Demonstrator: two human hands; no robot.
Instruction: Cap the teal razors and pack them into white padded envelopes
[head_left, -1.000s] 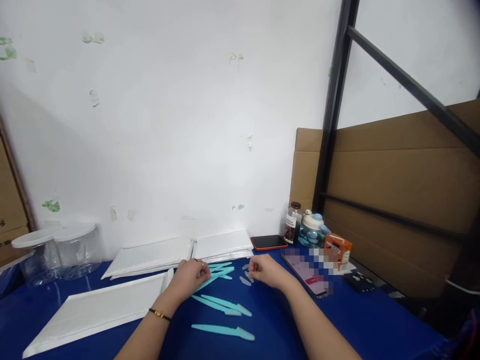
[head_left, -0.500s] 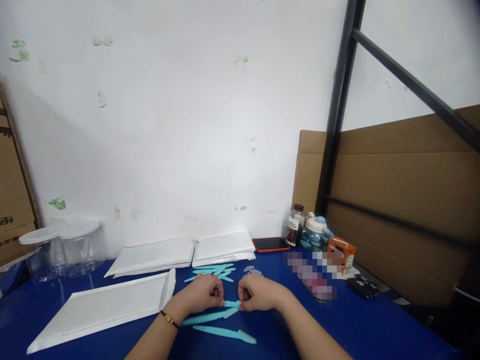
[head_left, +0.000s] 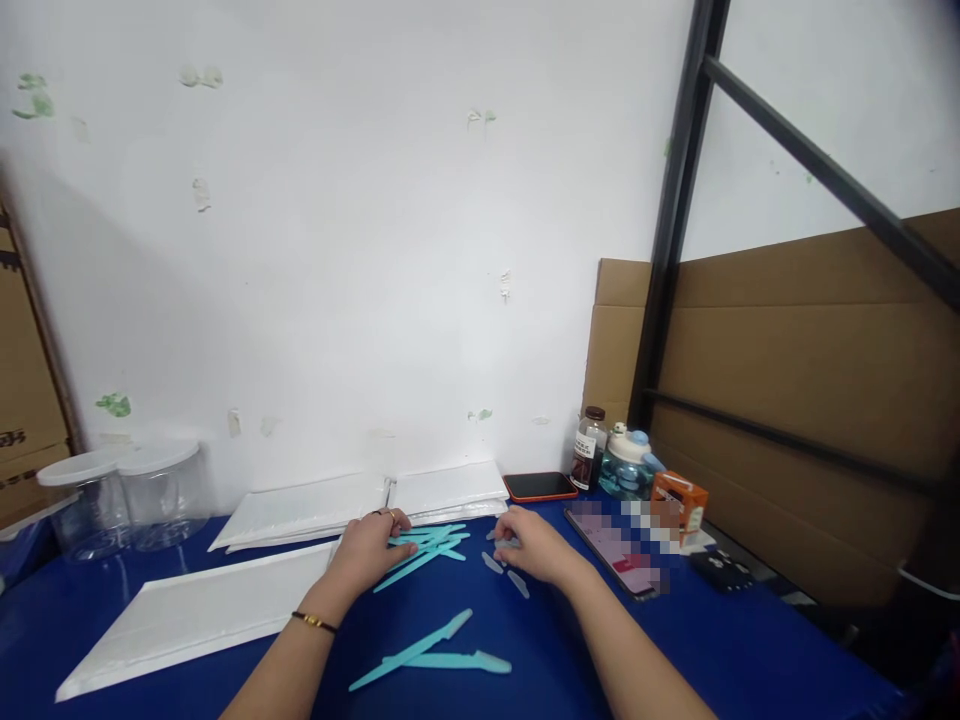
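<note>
My left hand (head_left: 375,548) is over a loose pile of turquoise eyebrow razors (head_left: 431,552), its thumb and fingers apart at the pile's left end. Across from it, my right hand (head_left: 529,545) reaches down to several small translucent blade caps (head_left: 492,563). Its fingers are bent, with a gap between thumb and fingertips; whether they touch a cap is hard to see. Closer to me, two turquoise razors lie crossed on the blue tabletop: a slanted razor (head_left: 412,652) on top of a flatter razor (head_left: 450,661). Both have a pale cap over the blade end.
White padded mailers (head_left: 202,615) lie on the left, with more mailers (head_left: 450,490) along the wall. Clear lidded jars (head_left: 163,500) stand far left. An orange-edged phone (head_left: 541,487), a brown-capped bottle (head_left: 589,450), a water bottle (head_left: 628,465), an orange box (head_left: 679,505) and another phone (head_left: 611,550) are on the right.
My hands have parted from the razor held between them. The left moved away to the razor pile, the right to the caps. One near razor now lies across the other.
</note>
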